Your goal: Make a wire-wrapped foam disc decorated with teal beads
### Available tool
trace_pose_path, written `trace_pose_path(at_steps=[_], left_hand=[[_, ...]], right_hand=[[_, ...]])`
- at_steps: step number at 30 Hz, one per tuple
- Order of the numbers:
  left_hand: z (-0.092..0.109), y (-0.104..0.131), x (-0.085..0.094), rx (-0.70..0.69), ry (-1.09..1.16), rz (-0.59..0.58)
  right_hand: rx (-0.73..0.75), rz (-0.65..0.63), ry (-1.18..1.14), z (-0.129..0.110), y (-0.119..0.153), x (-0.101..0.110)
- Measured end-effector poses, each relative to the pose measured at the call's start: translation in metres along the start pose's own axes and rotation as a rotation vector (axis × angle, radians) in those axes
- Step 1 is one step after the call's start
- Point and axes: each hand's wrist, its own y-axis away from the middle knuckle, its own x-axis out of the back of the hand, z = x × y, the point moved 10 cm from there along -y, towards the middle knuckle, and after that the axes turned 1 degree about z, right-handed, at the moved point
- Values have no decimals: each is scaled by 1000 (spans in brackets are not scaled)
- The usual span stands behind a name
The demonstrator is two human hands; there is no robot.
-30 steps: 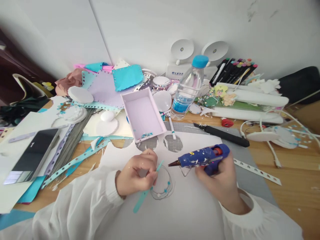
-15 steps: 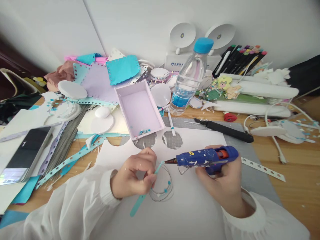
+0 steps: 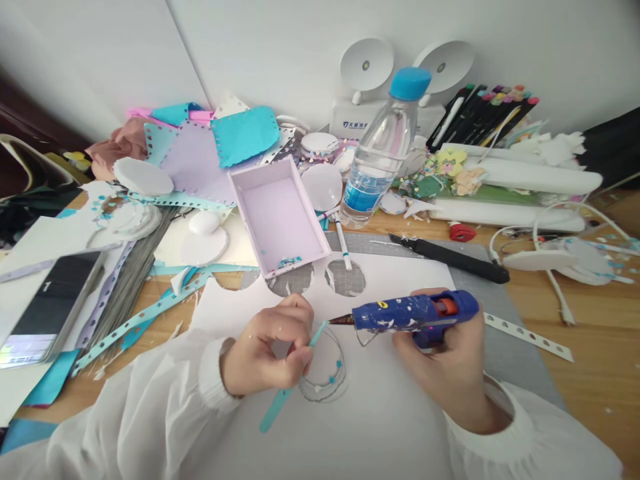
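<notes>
My left hand [image 3: 273, 347] pinches a thin turquoise tool [image 3: 274, 412] that looks like tweezers, its tip pointing up and right. Wrapped in my right hand [image 3: 450, 360] is a blue glue gun [image 3: 390, 315], its dark nozzle right at the tip of the turquoise tool. Whatever lies between tip and nozzle is too small to make out. Just right of my left fingers, a thin wire ring [image 3: 344, 373] with small blue pieces rests over the white sheet [image 3: 380, 413].
Behind my hands stand a lilac box [image 3: 280, 220] and a water bottle [image 3: 377, 150]. A black craft knife [image 3: 455, 260] lies on the grey mat at right. A phone [image 3: 50, 307] is at left. Cut paper and markers [image 3: 490, 113] crowd the back.
The view has shifted very slightly. Both hands keep their hold, and the nozzle stays at the tip of the turquoise tool.
</notes>
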Motion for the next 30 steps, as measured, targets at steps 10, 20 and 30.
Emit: trace_pose_path(at_steps=[10, 20, 30], left_hand=[[0, 1, 0, 7, 1, 4], [1, 0, 1, -25, 17, 2], [0, 0, 1, -9, 23, -7]], right_hand=[[-6, -3, 19, 3, 2, 0], [9, 119, 138, -1, -2, 10], [-29, 62, -160, 3, -4, 4]])
